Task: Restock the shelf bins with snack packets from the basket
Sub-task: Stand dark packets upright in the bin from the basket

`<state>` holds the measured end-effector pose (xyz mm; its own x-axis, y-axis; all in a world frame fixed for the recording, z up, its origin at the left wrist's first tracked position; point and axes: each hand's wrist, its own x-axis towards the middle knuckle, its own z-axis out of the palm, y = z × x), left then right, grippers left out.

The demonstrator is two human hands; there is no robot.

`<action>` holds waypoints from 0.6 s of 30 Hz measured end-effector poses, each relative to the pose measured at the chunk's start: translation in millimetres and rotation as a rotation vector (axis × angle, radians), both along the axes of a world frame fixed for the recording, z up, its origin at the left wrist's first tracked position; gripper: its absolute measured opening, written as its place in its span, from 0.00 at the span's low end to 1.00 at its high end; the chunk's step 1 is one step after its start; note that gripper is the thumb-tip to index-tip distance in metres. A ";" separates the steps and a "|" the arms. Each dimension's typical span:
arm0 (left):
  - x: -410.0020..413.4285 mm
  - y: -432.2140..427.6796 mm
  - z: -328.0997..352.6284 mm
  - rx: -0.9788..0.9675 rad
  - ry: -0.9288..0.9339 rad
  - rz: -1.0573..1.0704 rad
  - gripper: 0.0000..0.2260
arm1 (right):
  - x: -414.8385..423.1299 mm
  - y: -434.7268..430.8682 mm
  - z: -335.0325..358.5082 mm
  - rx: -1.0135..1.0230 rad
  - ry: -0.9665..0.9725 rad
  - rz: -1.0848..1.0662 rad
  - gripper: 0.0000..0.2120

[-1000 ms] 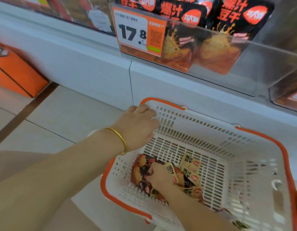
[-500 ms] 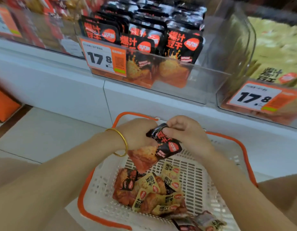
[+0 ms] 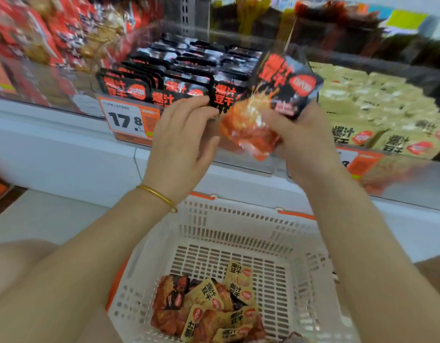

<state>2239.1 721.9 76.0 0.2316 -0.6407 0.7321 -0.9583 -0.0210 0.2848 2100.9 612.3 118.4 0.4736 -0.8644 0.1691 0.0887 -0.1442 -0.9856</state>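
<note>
Our right hand (image 3: 305, 142) grips a black packet (image 3: 283, 90) before the matching bin (image 3: 120, 136) at twelve o'clock, likely to slot it in; our left hand (image 3: 184, 144), at its nine o'clock, hangs relaxed, empty.

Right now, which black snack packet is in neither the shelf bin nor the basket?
The black packet gripped in the right hand, raised before the shelf bin; the others stand in the bin or lie in the basket.
</note>
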 end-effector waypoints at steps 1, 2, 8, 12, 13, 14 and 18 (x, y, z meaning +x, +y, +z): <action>4.3 -2.4 -0.1 0.012 -0.072 0.029 0.15 | 5.3 -4.4 9.8 0.000 -0.018 0.005 0.14; 7.4 -5.1 -0.9 0.030 -0.122 0.043 0.15 | 10.0 -7.2 19.1 -0.011 -0.036 0.007 0.16; 11.6 -16.3 -2.3 0.060 -0.185 0.071 0.12 | 35.8 -19.5 28.2 -0.336 0.104 -0.102 0.14; 12.6 -22.4 -4.0 0.051 -0.178 0.069 0.11 | 42.0 -31.1 13.8 -0.502 0.350 -0.132 0.06; 12.4 -23.1 -3.8 0.051 -0.175 0.073 0.11 | 42.3 -32.1 12.7 -0.501 0.351 -0.129 0.07; 11.9 -23.4 -3.7 0.054 -0.173 0.078 0.11 | 42.6 -33.0 12.4 -0.496 0.346 -0.115 0.09; 12.3 -23.3 -3.5 0.058 -0.190 0.077 0.12 | 48.9 -38.7 6.9 -0.637 0.670 -0.148 0.14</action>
<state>2251.4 698.7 72.5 0.1429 -0.6684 0.7299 -0.9896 -0.1075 0.0953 2149.8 573.6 125.3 0.5361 -0.7620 0.3632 -0.5319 -0.6390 -0.5556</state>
